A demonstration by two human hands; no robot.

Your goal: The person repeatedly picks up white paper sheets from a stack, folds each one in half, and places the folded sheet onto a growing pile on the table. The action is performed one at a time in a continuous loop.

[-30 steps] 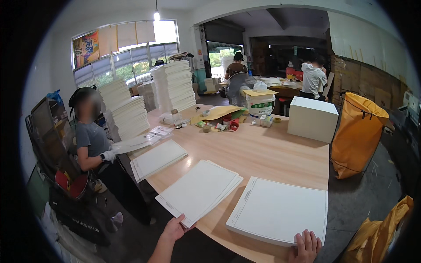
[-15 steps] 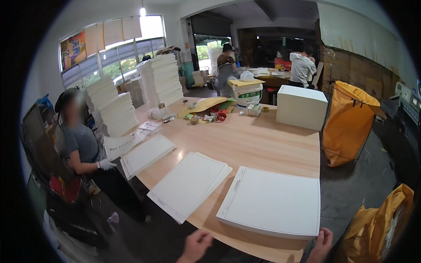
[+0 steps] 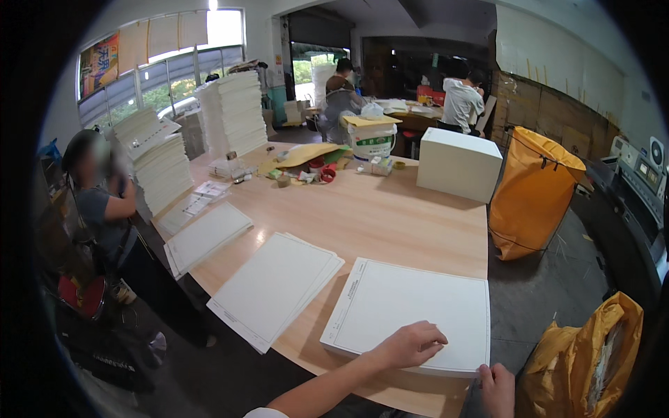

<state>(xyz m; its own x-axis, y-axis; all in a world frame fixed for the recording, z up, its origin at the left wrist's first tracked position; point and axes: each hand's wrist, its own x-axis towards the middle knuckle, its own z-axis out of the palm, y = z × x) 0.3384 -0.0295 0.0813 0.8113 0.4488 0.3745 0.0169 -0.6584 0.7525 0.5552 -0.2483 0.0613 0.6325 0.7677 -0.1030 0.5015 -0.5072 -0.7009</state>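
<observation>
A thick stack of white printed sheets [image 3: 411, 299] lies at the near right of the table, its top sheet framed by a thin border line. Over its near part is my left hand [image 3: 411, 345], fingers loosely bent and nothing visible between them. At the stack's near right corner my right hand [image 3: 497, 390] has its thumb and curled fingers closed on the paper edge; how many sheets it pinches is hidden. Left of the stack lies a thinner, slightly fanned pile of sheets [image 3: 275, 285]. A further pile [image 3: 209, 237] sits beyond it.
On the table [image 3: 348, 202] stand a large white paper block [image 3: 458, 167], a white bucket [image 3: 371, 141] and tape rolls [image 3: 327, 174]. Tall paper stacks [image 3: 240, 115] rise at the far left. Orange bags [image 3: 533, 195] stand at right. A co-worker [image 3: 104, 202] stands left; two people are farther back.
My left hand has moved right and forward from the table's front edge to above the stack. My right hand stays at the corner. The co-worker's gloved hand has risen, and a sheet now lies atop a tall stack.
</observation>
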